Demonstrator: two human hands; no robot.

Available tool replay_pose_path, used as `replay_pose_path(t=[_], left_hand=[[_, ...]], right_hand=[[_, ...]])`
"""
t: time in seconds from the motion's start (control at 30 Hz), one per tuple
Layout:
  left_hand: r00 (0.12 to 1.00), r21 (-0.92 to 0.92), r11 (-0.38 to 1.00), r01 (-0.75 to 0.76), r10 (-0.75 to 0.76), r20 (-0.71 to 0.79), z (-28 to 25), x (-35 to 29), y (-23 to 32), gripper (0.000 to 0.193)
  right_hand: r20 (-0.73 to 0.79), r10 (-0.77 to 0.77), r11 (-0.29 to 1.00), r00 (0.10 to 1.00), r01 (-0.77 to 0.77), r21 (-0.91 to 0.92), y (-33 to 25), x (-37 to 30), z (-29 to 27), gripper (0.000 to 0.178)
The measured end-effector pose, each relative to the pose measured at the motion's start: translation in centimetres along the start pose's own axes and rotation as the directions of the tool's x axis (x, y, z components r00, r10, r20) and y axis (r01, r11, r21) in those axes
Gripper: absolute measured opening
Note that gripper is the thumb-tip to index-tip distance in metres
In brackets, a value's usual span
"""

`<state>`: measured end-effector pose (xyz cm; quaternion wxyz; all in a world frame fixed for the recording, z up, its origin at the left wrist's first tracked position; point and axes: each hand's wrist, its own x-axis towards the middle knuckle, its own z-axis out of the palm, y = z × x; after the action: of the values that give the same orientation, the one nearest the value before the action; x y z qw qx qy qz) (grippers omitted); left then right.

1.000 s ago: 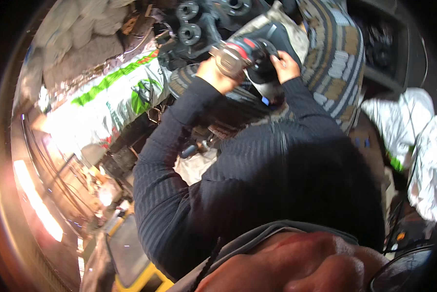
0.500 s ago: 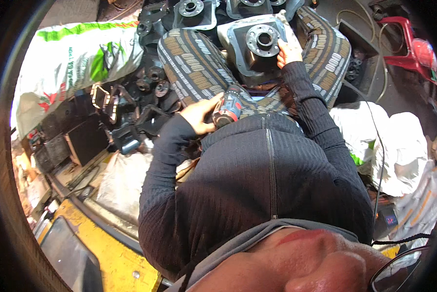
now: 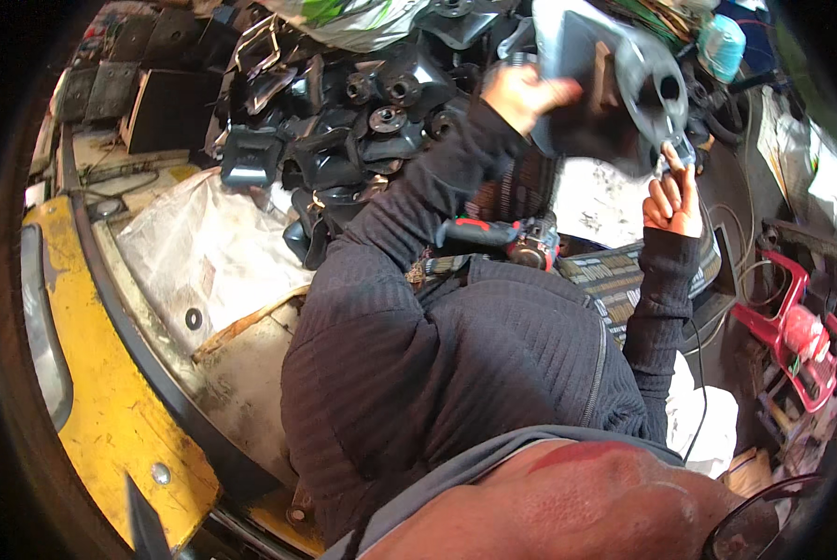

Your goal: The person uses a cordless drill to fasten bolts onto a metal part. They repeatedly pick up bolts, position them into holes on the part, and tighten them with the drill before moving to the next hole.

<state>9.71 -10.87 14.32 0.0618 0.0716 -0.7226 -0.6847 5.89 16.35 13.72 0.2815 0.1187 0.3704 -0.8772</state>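
A black flanged part (image 3: pixel 577 117), blurred by motion, is tilted up above my lap between my two hands. My left hand (image 3: pixel 521 98) is at its left edge, with the thumb lying over the dark face and the other fingers partly hidden. At its lower right corner is my right hand (image 3: pixel 672 201), index finger raised against the rim and the other fingers curled. A red and black power drill (image 3: pixel 530 245) lies in my lap below the part. Beneath the part, a pale sheet (image 3: pixel 600 201) lies over my legs.
Several black flanged parts (image 3: pixel 330 154) are heaped to the left. A crumpled whitish plastic sheet (image 3: pixel 209 252) lies beside a yellow metal panel (image 3: pixel 120 373). To the right are a red plastic frame (image 3: pixel 787 327) and loose cable. A light blue spool (image 3: pixel 722 49) stands at the far right.
The view has swung left. My left hand has let go of the drill, now in my lap, and moved to the flanged part. The part has been raised and tipped off my lap.
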Motion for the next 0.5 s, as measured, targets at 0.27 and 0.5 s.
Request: replay_pose_path(t=[0.27,0.5], left_hand=[[0.852,0.454,0.881,0.131,0.134,-0.507,-20.4,5.3,-10.8,0.028],[0.874,0.835,0.366,0.411,0.104,-0.475,-24.3,11.7,-24.2,0.032]], right_hand=[[0.055,0.232,0.871,0.971,-0.233,0.433,3.6,0.4,-7.3,0.033],[-0.204,0.116,0.936,0.972,-0.038,0.349,4.2,-0.8,-8.8,0.029]])
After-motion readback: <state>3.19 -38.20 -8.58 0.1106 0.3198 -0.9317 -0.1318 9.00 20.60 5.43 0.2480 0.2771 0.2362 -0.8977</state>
